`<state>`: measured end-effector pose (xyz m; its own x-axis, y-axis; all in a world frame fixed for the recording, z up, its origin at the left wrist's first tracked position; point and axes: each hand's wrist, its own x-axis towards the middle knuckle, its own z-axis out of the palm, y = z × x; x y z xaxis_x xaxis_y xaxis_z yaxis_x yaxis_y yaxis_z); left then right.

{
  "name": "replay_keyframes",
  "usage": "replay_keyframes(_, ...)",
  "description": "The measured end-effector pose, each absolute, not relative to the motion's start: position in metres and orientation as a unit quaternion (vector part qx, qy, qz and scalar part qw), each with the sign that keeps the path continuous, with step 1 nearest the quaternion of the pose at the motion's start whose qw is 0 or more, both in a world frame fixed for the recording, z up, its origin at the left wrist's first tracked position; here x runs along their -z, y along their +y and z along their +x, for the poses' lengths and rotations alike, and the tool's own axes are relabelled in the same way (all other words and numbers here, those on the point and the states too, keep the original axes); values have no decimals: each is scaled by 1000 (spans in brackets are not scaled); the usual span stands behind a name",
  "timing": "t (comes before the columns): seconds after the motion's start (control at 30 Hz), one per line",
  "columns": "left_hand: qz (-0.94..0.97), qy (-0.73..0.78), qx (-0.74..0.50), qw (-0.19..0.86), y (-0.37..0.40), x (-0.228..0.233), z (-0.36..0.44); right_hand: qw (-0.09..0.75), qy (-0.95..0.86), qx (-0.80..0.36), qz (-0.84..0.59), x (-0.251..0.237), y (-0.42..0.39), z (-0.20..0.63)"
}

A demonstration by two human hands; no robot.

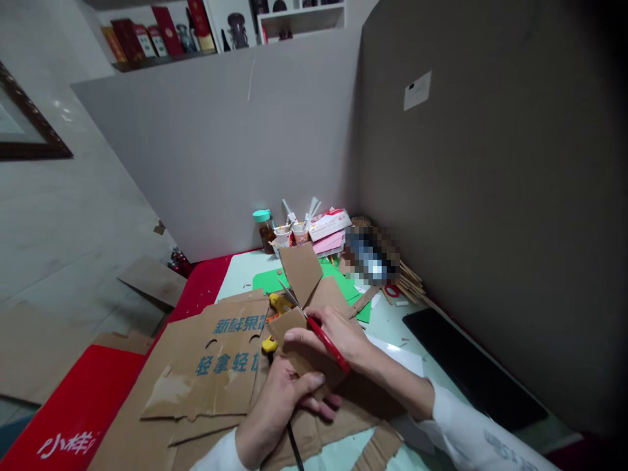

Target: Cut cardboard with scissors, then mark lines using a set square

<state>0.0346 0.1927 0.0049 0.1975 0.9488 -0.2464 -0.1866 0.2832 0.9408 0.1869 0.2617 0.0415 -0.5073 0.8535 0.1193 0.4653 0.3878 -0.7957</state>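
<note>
My left hand [289,396] is closed around a small piece of cardboard [314,360], thumb on top and fingers beneath. My right hand [333,337] grips red-handled scissors [328,343]. Their blades point up and to the left, apart from each other, at the far edge of the piece. A second cardboard flap [301,271] stands just beyond the blade tips. Partly hidden beside the held piece lies a yellow tool [279,303] that looks like a glue gun, with a black cord [295,445] running toward me.
Large printed cardboard sheets [196,366] cover the left of the table. Green paper [267,281], a lidded jar [265,232], cups with sticks [300,233] and a tissue box [328,224] sit at the back. On the right lie a black flat panel [471,366] and wooden sticks [409,281]. Grey partitions [235,150] enclose the table.
</note>
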Motion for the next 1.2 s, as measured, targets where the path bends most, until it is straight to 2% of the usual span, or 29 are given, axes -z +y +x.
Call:
replay_keyframes(0.1, 393, 488, -452, 635, 189, -12, 37, 271, -780, -370, -426, -47, 267, 195)
replay_keyframes(0.23, 328, 519, -520, 595, 187, -34, 1, 262, -774, -391, -424, -42, 269, 201)
replay_keyframes(0.43, 300, 556, -615, 472, 211, -75, -61, 298, -755, -388, -436, -36, 268, 195)
replay_keyframes(0.57, 385, 567, -543, 485, 252, -81, -53, 409, -694, -364, -468, -35, 269, 194)
replay_keyframes(0.77, 475, 577, -399, 532, 324, -56, -6, 541, -590, -376, -467, -39, 284, 214)
replay_keyframes(1.03, 561, 550, -327, 526, 388, -52, 50, 589, -568, -345, -460, -41, 296, 229)
replay_keyframes(1.2, 594, 610, -314, 421, 410, -55, 29, 600, -575, -300, -469, -43, 296, 231)
